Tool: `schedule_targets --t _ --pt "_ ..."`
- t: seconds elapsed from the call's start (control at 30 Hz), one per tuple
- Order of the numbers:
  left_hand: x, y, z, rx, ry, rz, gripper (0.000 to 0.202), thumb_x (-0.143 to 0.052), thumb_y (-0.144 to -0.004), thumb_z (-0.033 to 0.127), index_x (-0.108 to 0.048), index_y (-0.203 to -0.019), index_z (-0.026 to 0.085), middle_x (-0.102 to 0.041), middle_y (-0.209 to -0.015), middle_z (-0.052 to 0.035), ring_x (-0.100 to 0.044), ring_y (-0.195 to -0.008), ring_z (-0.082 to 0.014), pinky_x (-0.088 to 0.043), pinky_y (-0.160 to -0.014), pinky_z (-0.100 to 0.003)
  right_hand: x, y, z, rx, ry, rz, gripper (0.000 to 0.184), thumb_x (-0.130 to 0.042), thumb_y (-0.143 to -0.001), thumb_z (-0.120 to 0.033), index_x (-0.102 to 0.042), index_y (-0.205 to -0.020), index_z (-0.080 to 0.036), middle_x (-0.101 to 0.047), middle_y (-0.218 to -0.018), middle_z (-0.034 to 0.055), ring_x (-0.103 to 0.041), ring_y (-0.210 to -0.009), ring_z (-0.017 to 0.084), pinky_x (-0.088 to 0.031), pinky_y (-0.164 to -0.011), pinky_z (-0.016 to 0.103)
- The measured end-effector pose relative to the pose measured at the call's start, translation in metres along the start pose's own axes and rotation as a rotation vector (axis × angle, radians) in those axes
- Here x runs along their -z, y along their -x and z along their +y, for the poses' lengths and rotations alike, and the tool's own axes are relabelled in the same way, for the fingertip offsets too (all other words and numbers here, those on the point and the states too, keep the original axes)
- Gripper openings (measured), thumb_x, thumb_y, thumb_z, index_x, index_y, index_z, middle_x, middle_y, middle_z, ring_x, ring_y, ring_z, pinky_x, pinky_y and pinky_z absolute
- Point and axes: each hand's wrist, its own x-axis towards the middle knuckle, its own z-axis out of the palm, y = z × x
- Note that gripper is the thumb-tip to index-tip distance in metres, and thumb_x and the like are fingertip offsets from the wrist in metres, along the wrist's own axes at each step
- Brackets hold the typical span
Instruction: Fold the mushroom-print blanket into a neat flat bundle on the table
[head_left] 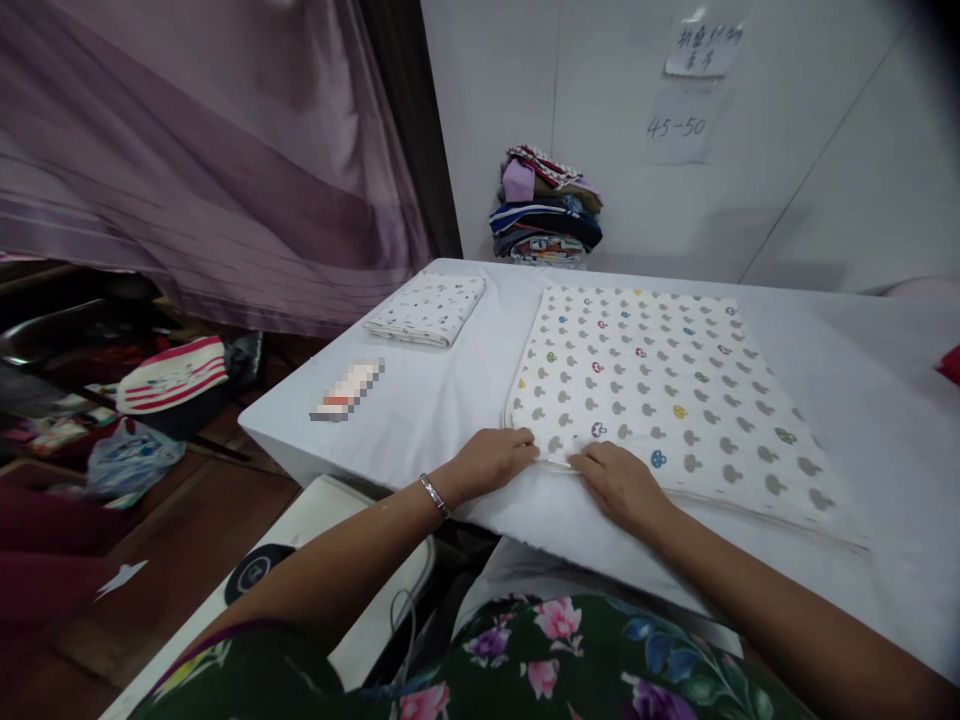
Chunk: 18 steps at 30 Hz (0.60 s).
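Observation:
A white cloth printed with grey and coloured mushrooms [660,390] lies folded flat on the white table [420,410]. My left hand [491,460] rests at the cloth's near left corner, fingers curled onto its edge. My right hand [619,482] lies just beside it on the same near edge, fingers bent and pinching the hem. A silver bracelet [433,495] circles my left wrist.
A smaller folded patterned cloth [427,308] sits at the table's far left. A stack of folded fabrics [546,210] stands against the wall. A small blurred object [349,390] lies near the left edge. A purple curtain [225,170] hangs left; bags clutter the floor.

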Motion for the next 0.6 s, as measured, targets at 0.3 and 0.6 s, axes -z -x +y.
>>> schedule_targets --t 0.3,0.6 --pt "0.006 -0.009 0.008 -0.151 -0.187 0.008 0.015 -0.035 -0.092 0.018 -0.049 -0.087 0.019 -0.055 -0.087 -0.0005 -0.046 -0.066 -0.0128 -0.027 -0.051 -0.03 0.0 0.0 0.0 -0.004 0.011 0.001 0.028 -0.035 -0.089 -0.014 -0.062 -0.097 -0.017 -0.056 -0.083 0.0073 -0.046 -0.076 0.019 -0.032 -0.067 0.029" --pt "-0.005 -0.006 0.005 -0.175 -0.176 -0.016 0.019 -0.035 -0.091 0.018 -0.05 -0.079 0.017 -0.056 -0.079 -0.0022 -0.046 -0.067 -0.0139 -0.029 -0.055 -0.029 -0.001 0.001 0.0 -0.001 0.021 0.002 0.027 -0.037 -0.09 -0.014 -0.062 -0.098 -0.017 -0.056 -0.083 0.007 -0.045 -0.076 0.019 -0.032 -0.067 0.029"
